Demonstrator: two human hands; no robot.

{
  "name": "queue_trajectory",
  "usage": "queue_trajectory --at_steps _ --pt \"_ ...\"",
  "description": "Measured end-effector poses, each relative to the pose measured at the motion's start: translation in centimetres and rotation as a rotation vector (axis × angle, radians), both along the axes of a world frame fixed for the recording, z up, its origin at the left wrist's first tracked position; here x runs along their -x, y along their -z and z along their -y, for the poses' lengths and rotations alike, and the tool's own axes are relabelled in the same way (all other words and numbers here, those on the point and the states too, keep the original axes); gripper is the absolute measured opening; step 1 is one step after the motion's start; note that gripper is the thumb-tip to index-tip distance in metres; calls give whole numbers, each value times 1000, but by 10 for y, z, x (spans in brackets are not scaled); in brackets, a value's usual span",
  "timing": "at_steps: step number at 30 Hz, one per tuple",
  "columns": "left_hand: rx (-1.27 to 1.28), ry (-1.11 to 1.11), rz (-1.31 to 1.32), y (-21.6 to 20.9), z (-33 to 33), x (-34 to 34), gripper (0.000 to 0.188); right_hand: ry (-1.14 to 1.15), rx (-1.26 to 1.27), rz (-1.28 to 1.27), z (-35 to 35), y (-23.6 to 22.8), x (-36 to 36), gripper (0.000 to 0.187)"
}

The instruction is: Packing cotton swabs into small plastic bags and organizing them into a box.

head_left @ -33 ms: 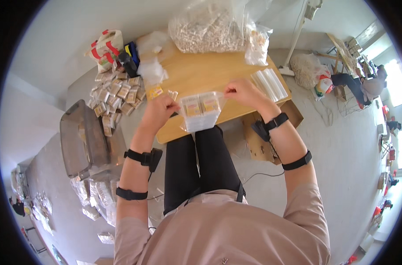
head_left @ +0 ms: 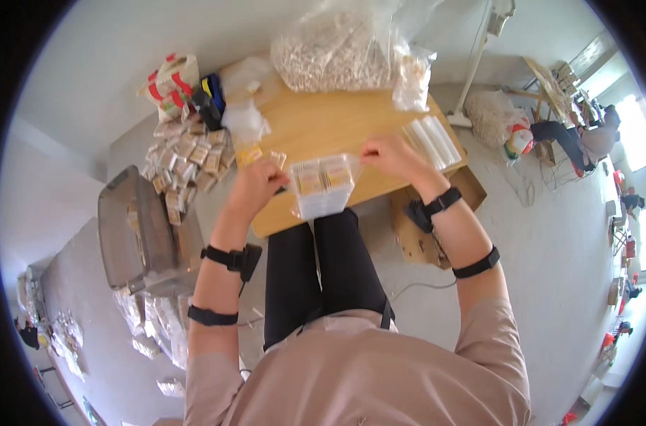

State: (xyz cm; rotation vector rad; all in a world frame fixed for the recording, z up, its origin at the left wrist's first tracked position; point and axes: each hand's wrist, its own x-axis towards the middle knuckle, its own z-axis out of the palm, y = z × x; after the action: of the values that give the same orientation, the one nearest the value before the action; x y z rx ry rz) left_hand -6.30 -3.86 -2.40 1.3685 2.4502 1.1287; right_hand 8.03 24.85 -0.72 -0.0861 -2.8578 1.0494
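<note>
A clear plastic bag point(head_left: 324, 206) packed with small boxes hangs at the table's near edge, above my lap. White rows and yellow labels show through its top. My left hand point(head_left: 255, 186) pinches the bag's left edge, thumb against fingers. At the opposite side, my right hand point(head_left: 390, 156) grips a stretched corner of the film. A yellow card point(head_left: 250, 155) and a small pack point(head_left: 277, 159) lie on the table just beyond my left hand.
The wooden table point(head_left: 323, 117) carries a large bag of small pale pieces point(head_left: 337, 60) at the back and clear sleeves point(head_left: 436, 142) on the right. Left on the floor are many small packs point(head_left: 195, 153) and a grey plastic bin point(head_left: 124, 227). A cardboard box point(head_left: 415, 238) stands under the table.
The view has shifted slightly, so the bag and table edge appear a little lower. Both hands keep their hold on the bag.
</note>
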Motion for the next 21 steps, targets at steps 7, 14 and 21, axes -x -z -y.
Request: queue_trajectory --at_steps 7,14,21 --pt "-1 98 -200 12 11 2 6 -88 -141 -170 9 22 -8 10" --pt "-125 108 -153 6 11 -10 12 -124 -87 -198 13 18 -15 10" --pt "-89 42 -259 6 4 -7 12 -132 -153 -253 21 12 -7 10"
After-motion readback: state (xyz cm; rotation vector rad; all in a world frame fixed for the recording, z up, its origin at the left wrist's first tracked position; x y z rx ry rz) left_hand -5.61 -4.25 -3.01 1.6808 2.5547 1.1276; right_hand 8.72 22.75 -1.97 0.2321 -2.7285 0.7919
